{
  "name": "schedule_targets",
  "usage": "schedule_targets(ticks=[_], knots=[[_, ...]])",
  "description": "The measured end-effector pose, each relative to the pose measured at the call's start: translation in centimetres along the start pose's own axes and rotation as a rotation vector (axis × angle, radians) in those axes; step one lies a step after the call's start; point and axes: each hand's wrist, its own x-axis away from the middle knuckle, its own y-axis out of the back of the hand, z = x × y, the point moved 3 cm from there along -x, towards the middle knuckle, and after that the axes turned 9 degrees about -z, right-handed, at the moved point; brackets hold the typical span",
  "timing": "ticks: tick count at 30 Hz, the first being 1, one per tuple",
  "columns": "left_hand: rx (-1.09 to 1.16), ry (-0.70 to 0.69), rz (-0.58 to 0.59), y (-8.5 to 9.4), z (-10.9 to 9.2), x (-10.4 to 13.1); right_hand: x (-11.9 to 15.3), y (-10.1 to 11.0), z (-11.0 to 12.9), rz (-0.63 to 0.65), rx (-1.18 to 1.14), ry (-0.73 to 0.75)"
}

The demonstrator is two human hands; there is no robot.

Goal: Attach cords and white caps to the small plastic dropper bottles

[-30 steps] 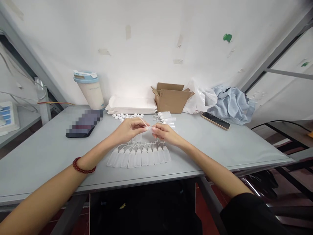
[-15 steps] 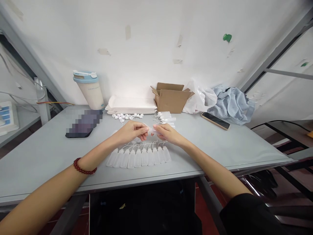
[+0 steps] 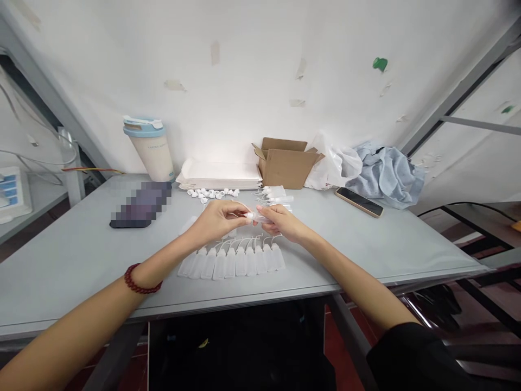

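Note:
Between my two hands is a small translucent bottle (image 3: 261,216) with a white top. My right hand (image 3: 280,221) is closed round the bottle's body. Thumb and fingers of my left hand (image 3: 222,220) pinch the white cap (image 3: 249,215) at its end. Below the hands, a row of several translucent bottles (image 3: 230,263) with thin curved tubes lies on the table. Several loose white caps (image 3: 211,194) lie behind my left hand. More bottles with tubes (image 3: 277,193) lie behind my right hand.
On the grey table (image 3: 366,244) stand a tumbler (image 3: 152,155) and an open cardboard box (image 3: 287,165). White trays (image 3: 220,174), a plastic bag (image 3: 334,165), a blue cloth (image 3: 391,174), a phone (image 3: 360,201) and a blurred dark object (image 3: 140,206) lie there too.
The fingers of my left hand have straightened somewhat, and the white cap shows more clearly between them. My right hand has barely moved.

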Motion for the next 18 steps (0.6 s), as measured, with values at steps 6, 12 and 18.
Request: schedule_targets(ticks=[6, 12, 18], knots=[[0.006, 0.178, 0.129, 0.07, 0.34, -0.29, -0.19, -0.06, -0.32, 0.001, -0.013, 0.015], [-0.076, 0.033, 0.087, -0.32, 0.57, 0.03, -0.25, 0.06, -0.44, 0.007, -0.004, -0.003], [-0.081, -0.101, -0.029, -0.49, 0.53, 0.18, -0.23, 0.09, -0.32, 0.022, -0.032, -0.014]])
